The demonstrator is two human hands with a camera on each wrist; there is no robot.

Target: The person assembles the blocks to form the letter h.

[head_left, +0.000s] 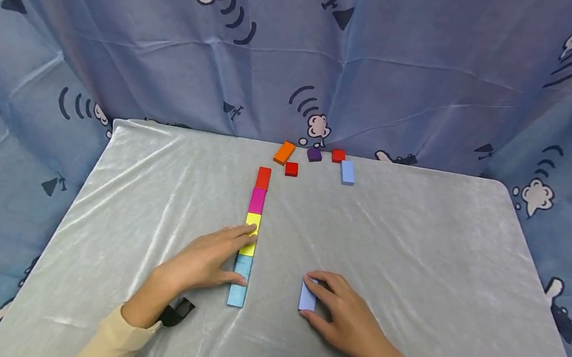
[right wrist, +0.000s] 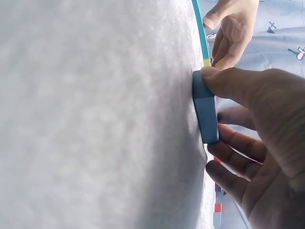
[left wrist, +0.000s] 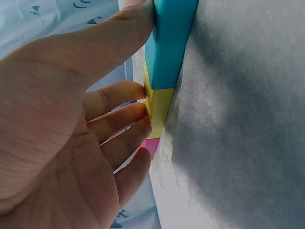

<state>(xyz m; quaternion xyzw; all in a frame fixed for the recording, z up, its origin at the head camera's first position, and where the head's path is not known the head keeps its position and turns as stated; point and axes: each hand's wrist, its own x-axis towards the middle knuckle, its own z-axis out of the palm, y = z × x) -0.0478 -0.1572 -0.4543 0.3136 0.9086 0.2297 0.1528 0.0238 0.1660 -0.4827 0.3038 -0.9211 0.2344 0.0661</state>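
Cream sleeve (head_left: 113, 341), one, nearest the camera, on the left arm; black wrist fitting (head_left: 177, 312) at its cuff. Left hand (head_left: 206, 259), fingers extended and loosely bent, thumb well apart from them, clasping nothing: fingertips rest on the yellow section (head_left: 249, 248) of a straight row of blocks, thumb against the light-blue section (head_left: 237, 296). Row continues, end to end, away from the person with a magenta block (head_left: 257, 200) and a red block (head_left: 263, 178). Right hand (head_left: 346, 320), thumb and fingers bent and closed across the two ends of a lavender-blue block (head_left: 308, 296), pinched right of the row and apart from it, at or just above the pale cloth-covered tabletop (head_left: 441, 263); contact beneath cannot be told. Reserve, at the far edge, loose: orange block (head_left: 284, 153), purple block (head_left: 314, 154), two small red pieces (head_left: 291, 169), second lavender block (head_left: 348, 173). Step in hand, by judgement: the row steadied on the left while one block is handled on the right. Next move, by judgement: calls for keeping the pinched block parallel to the row, with light left-hand contact so that no joint shifts.
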